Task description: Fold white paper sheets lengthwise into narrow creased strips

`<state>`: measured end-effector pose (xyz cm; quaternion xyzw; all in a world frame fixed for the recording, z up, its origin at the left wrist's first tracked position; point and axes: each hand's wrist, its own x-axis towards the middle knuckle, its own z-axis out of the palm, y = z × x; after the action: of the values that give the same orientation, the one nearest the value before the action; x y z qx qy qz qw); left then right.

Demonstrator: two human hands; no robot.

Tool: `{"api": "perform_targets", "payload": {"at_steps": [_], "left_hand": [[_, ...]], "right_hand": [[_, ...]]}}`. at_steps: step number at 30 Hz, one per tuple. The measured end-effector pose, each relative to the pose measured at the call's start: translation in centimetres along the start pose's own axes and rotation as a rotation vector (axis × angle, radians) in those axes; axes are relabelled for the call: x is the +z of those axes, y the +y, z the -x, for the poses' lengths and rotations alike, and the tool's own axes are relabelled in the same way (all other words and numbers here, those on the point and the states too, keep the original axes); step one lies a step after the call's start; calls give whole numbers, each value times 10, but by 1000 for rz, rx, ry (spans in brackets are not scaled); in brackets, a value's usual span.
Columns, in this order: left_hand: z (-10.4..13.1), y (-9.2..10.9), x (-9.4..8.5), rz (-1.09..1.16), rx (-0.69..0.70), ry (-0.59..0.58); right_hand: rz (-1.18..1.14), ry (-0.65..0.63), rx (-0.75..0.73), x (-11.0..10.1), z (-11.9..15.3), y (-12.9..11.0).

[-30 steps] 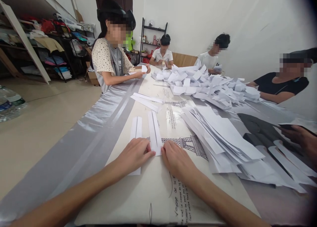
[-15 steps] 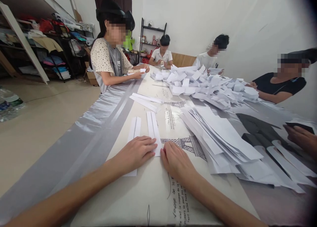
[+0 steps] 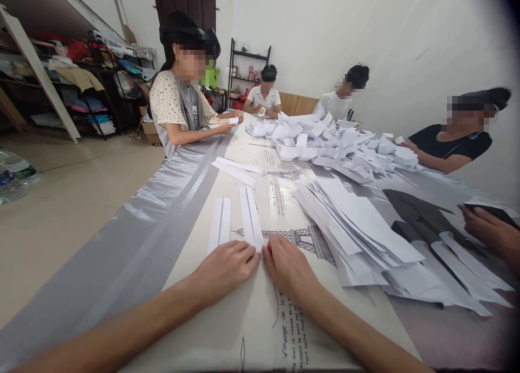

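Note:
A narrow folded paper strip [image 3: 251,216] lies lengthwise on the printed tablecloth, a crease or flap line running down its middle. At its near end my left hand [image 3: 227,267] is closed, fingertips curled onto the paper's edge. My right hand [image 3: 289,264] is closed as well, thumb and bent fingers pinching the near right corner. The two hands almost meet there and hide that end. Beside it on the left lies a second folded strip [image 3: 220,224], its lower end covered by my left hand.
Further up lie two more strips [image 3: 239,169]. A stack of white sheets [image 3: 353,226] is on the right, with a large heap of folded paper [image 3: 325,140] behind it. Co-workers sit around the table; one person's hand [image 3: 489,229] holds a dark object at far right.
My left hand has slid toward me, from lying across the strip with fingers extended to curled at its near end. My right hand stays at the corner. The view has shifted slightly.

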<state>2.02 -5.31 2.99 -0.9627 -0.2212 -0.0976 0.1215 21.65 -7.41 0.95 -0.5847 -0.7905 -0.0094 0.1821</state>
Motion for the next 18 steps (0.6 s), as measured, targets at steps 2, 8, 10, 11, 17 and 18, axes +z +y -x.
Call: {"api": "perform_targets", "payload": {"at_steps": [2,8,10,11,17,18], "left_hand": [[-1,9,0,-119,34,-27],[-1,25,5,-289,55,-31],[0,27,7,-266,52,-14],[0,28,8,-244,42,-10],[-10,33,-2,-151,-8,-87],[-12,32,-4,-133,-6,-114]], "right_hand": [[-49,38,-11,-3,-1,4],[-62,63,-441,-23,13,18],[-1,38,-459,-25,23,18],[26,23,-446,-26,27,16],[5,-107,-355,-32,30,12],[-34,-123,-345,-33,28,14]]}}
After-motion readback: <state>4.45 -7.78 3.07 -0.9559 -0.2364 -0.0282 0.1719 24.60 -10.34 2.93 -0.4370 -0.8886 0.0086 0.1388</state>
